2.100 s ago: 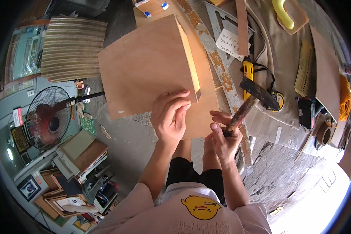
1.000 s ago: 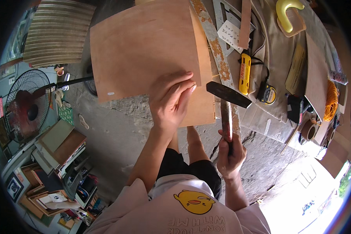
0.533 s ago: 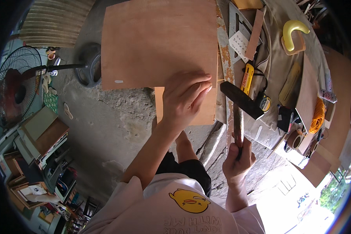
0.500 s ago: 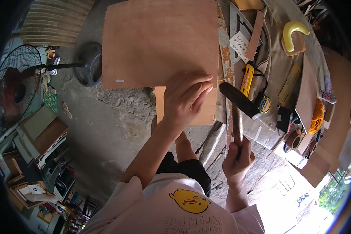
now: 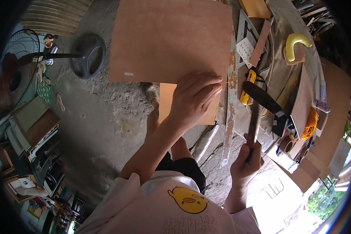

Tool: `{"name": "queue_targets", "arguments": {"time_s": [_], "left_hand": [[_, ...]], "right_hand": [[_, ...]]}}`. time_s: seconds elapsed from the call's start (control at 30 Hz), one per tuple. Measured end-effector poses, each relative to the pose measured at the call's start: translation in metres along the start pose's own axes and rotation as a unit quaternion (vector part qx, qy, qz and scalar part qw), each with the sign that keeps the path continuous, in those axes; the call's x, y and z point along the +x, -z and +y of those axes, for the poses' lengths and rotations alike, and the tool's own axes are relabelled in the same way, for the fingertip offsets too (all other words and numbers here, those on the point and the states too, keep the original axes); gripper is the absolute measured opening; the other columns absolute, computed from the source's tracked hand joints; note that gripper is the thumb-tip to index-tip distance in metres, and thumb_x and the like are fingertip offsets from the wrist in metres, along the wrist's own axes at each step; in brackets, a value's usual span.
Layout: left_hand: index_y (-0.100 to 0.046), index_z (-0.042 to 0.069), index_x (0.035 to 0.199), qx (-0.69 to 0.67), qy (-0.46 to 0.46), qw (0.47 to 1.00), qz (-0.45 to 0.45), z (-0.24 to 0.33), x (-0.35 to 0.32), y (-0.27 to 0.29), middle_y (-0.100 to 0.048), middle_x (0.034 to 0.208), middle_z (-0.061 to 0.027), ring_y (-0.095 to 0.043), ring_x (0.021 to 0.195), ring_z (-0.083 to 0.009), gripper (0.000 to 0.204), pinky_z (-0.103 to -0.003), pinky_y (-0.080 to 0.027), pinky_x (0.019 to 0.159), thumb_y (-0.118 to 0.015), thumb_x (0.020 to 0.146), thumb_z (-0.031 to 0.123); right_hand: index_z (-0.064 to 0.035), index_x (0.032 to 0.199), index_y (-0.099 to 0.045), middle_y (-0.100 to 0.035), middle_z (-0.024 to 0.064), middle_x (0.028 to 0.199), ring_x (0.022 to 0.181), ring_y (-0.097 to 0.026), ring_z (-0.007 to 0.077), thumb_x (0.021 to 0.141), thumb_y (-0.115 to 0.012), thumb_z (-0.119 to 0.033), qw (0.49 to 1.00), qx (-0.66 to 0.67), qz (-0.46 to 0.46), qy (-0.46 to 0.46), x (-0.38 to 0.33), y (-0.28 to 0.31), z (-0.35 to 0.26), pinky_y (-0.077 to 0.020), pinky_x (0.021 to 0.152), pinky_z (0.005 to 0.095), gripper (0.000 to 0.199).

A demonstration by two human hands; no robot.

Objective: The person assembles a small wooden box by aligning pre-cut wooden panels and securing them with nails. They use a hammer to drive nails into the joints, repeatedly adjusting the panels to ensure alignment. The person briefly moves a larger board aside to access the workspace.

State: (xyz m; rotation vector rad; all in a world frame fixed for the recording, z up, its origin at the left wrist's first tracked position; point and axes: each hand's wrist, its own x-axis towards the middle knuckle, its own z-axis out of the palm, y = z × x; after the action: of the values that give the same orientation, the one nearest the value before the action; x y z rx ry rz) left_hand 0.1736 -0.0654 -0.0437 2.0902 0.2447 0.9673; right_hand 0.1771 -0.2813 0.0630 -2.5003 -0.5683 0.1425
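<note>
My left hand point(image 5: 193, 99) rests on the near edge of a large brown plywood board point(image 5: 171, 39), its fingertips pinching a small nail at the board's right corner. A smaller tan board point(image 5: 168, 102) lies under it. My right hand point(image 5: 245, 160) grips the wooden handle of a hammer point(image 5: 259, 99), whose dark head hangs just right of the left fingertips, above a rusty metal strip point(image 5: 231, 101).
A workbench point(image 5: 279, 74) at the right holds a yellow utility knife point(image 5: 246, 87), a yellow curved piece point(image 5: 296, 45), an orange cord coil point(image 5: 310, 123), tape rolls and wood strips. A standing fan point(image 5: 17, 74) with round base point(image 5: 89, 55) stands left on the concrete floor, with stacked frames nearby.
The view has moved closer to the board. My left hand slid to the board's right corner, and my right hand brought the hammer up beside it.
</note>
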Motion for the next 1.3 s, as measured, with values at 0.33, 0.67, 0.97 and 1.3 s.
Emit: {"name": "queue_targets", "arguments": {"time_s": [0.33, 0.67, 0.97, 1.3], "left_hand": [[-0.064, 0.019, 0.084, 0.231, -0.088, 0.969, 0.018, -0.016, -0.024, 0.004, -0.075, 0.117, 0.0068, -0.064, 0.119, -0.0167, 0.018, -0.039, -0.042, 0.104, -0.081, 0.087, 0.022], [-0.072, 0.027, 0.088, 0.217, -0.106, 0.969, 0.049, -0.032, -0.03, 0.0, -0.075, 0.118, 0.0146, -0.063, 0.122, -0.0122, 0.006, -0.033, -0.035, 0.111, -0.078, 0.09, 0.028], [-0.074, 0.028, 0.103, 0.198, -0.105, 0.974, 0.043, -0.036, -0.04, -0.004, -0.069, 0.132, 0.0147, -0.056, 0.131, -0.0113, 0.012, -0.033, -0.038, 0.113, -0.072, 0.092, 0.033], [-0.073, 0.028, 0.104, 0.205, -0.124, 0.969, 0.055, -0.043, -0.04, -0.005, -0.068, 0.133, 0.0145, -0.055, 0.133, -0.0111, 0.014, -0.033, -0.034, 0.117, -0.073, 0.091, 0.032]], "right_hand": [[0.0036, 0.107, -0.065, -0.064, 0.0094, 0.07, 0.054, -0.058, 0.0141, 0.105, -0.054, -0.018, 0.997, 0.028, 0.058, 0.045, -0.013, 0.001, 0.01, -0.0438, 0.052, 0.0302, 0.025], [0.0069, 0.096, -0.061, -0.05, 0.0013, 0.061, 0.049, -0.041, 0.0053, 0.107, -0.049, -0.022, 0.982, 0.128, 0.136, 0.028, -0.017, -0.008, 0.003, -0.0315, 0.047, 0.0237, 0.033], [0.0042, 0.092, -0.058, -0.066, 0.0154, 0.072, 0.047, -0.056, 0.0203, 0.104, -0.049, -0.014, 0.983, 0.151, 0.105, 0.029, -0.022, 0.003, 0.001, -0.0418, 0.045, 0.0299, 0.023], [0.0005, 0.092, -0.059, -0.063, 0.0147, 0.063, 0.05, -0.065, 0.0278, 0.105, -0.05, -0.023, 0.998, 0.032, 0.04, 0.036, -0.017, -0.008, -0.002, -0.0454, 0.044, 0.0363, 0.028]]}}
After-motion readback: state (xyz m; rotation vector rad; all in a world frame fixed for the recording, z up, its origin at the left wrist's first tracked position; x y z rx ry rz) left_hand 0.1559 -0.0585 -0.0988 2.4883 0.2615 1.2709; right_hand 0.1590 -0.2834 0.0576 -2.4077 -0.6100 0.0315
